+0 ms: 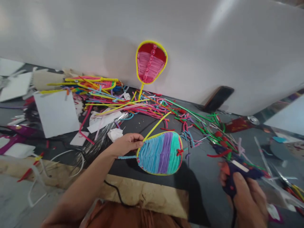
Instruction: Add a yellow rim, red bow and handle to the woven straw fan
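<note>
My left hand (131, 144) pinches the narrow end of a teardrop-shaped pipe-cleaner piece (163, 153), edged in yellow and filled with rows of blue, purple and mint green. A small red bow sits on its wide end. One yellow pipe cleaner (157, 126) sticks up from the pinch, and a light blue one (127, 157) points left. Blurred at the right, my right hand (248, 196) is wrapped around a dark blue glue gun (244, 172), its cord hanging down. Against the wall leans a similar pink and red piece (151, 62) with a line of beads.
Loose pipe cleaners (147, 107) lie heaped along the wall. White card (57, 112), a crumpled tissue (115, 134) and a purple glue gun (17, 137) are at the left. A phone (218, 98) leans on the wall; a red can (241, 123) lies at the right.
</note>
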`<state>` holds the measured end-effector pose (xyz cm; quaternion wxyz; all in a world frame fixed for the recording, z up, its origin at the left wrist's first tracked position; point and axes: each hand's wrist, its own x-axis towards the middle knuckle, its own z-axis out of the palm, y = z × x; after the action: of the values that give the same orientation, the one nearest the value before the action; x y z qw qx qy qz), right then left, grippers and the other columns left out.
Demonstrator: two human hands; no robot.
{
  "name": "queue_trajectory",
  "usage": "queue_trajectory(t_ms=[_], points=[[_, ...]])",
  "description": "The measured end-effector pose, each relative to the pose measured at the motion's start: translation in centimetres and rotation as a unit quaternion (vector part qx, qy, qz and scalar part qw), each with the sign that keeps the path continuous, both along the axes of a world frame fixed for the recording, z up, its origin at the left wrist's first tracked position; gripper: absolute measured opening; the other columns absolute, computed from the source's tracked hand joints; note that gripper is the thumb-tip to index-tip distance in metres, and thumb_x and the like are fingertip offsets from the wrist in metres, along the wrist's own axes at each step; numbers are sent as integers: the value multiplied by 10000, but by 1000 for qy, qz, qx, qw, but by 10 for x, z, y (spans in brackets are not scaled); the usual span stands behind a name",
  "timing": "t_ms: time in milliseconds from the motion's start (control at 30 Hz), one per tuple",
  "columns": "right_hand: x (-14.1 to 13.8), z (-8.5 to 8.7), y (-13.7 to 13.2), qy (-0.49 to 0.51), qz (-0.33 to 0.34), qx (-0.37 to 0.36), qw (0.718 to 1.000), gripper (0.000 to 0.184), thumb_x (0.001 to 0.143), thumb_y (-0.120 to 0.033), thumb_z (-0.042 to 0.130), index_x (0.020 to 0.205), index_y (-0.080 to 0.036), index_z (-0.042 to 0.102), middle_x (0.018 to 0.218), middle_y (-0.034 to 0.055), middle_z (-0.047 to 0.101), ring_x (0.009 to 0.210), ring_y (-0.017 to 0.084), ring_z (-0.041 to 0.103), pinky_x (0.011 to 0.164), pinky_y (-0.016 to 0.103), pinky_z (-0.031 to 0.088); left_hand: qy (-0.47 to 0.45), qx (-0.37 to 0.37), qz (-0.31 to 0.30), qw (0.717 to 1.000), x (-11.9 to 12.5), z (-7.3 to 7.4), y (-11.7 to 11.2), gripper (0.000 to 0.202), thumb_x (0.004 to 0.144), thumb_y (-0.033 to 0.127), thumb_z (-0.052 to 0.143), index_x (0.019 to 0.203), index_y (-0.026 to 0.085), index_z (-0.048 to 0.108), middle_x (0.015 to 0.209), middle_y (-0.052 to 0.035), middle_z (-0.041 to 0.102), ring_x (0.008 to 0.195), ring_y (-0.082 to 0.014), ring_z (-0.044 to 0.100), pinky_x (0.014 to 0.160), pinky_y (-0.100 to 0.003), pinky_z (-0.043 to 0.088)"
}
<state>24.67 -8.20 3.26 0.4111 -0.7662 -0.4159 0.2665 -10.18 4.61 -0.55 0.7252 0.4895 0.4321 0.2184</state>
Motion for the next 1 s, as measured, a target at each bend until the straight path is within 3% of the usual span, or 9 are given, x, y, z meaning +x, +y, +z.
queue_trajectory(t_ms=[100, 200, 300, 667, 1000], points=[[-34, 6, 7, 95, 115, -7, 989, 351, 848, -543, 506, 751, -216, 588, 574, 30, 588, 469, 175, 538, 406, 274, 440, -14, -6, 3, 1000, 1, 1, -3, 384, 696, 477, 717, 828, 138, 595, 633, 37, 563, 574, -97, 494, 589, -219, 403], [-67, 11, 23, 181, 262, -19, 948, 365, 875, -530, 482, 782, -198, 601, 581, 29, 601, 482, 157, 557, 402, 241, 435, -28, -14, 12, 999, 3, 2, -5, 370, 678, 451, 733, 807, 139, 581, 622, 54, 533, 557, -81, 451, 576, -206, 377], [-89, 17, 40, 208, 337, -5, 918, 318, 909, -477, 464, 838, -193, 589, 621, 13, 601, 483, 121, 535, 432, 219, 458, -41, -8, 6, 999, 4, 4, -7, 341, 694, 427, 722, 800, 136, 578, 631, 57, 514, 558, -74, 421, 567, -200, 353], [-89, 23, 69, 135, 376, -50, 915, 328, 923, -473, 449, 869, -173, 571, 617, -2, 565, 501, 116, 524, 459, 219, 450, -104, 19, 40, 994, 7, 0, -9, 357, 722, 372, 723, 945, 137, 575, 751, 15, 573, 663, -96, 493, 633, -213, 373], [-93, 20, 77, 200, 380, -55, 902, 342, 916, -501, 459, 870, -173, 543, 574, -22, 545, 460, 93, 490, 433, 200, 419, -130, 56, 43, 989, 9, -4, -9, 388, 764, 411, 693, 1008, 154, 535, 708, 33, 513, 612, -87, 424, 583, -211, 325]])
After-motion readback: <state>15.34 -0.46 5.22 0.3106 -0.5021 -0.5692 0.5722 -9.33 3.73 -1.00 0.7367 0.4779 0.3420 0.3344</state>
